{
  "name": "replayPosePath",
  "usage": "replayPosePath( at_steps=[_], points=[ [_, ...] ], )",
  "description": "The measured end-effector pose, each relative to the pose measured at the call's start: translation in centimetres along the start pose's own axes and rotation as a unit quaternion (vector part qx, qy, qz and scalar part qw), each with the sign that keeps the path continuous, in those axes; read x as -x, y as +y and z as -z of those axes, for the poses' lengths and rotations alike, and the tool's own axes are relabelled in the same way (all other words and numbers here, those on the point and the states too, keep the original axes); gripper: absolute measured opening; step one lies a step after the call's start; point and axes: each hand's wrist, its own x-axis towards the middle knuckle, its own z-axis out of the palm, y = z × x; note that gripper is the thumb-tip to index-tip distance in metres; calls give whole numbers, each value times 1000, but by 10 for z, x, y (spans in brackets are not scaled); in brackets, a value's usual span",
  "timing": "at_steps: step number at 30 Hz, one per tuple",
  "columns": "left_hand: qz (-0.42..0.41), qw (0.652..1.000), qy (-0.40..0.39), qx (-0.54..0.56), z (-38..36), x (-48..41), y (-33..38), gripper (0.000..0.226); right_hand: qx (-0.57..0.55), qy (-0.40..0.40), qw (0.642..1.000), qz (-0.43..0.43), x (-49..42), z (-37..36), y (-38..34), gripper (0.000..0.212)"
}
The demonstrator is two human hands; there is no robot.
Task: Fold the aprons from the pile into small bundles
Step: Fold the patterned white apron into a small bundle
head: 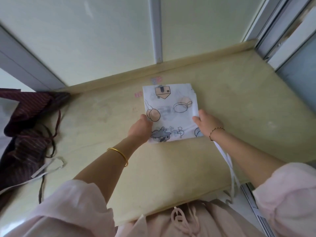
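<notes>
Pink sleeves (71, 202) sit nearest. At far left a pile of dark striped aprons (25, 134) lies crumpled on the counter (239, 108), apparently still to fold. The left hand (139, 128) grips the white printed apron (171, 108) by its left edge and the right hand (207, 124) pinches its right edge. It lies mid-counter as a flat square, seemingly only part-folded, its ties (229, 161) trailing loose.

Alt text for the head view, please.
The left hand and right hand grip opposite edges of a folded white printed apron on a beige counter. Its white ties trail off the front edge; a pile of dark striped aprons lies far left.
</notes>
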Motion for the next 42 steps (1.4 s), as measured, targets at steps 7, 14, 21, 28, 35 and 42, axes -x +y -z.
replayPosePath(
  at_steps=[7,14,21,28,35,42],
  points=[
    [67,996,57,-8,10,-4,12,32,3,-50,999,-16,-10,4,-2,26],
    [-167,954,26,-249,-9,-27,50,53,-64,-101,993,1,-21,13,7,33],
    [-163,948,-73,-265,5,-59,56,81,44,52,989,132,-44,52,-21,30],
    [-163,964,-10,-212,25,-89,62,56,176,-18,966,188,-107,44,-61,48],
    [-186,941,-21,-283,45,-139,67,61,249,-68,948,184,-142,46,-66,70],
    [-194,950,-97,-227,49,-161,68,67,236,-157,947,149,-166,54,-85,81]
  ],
)
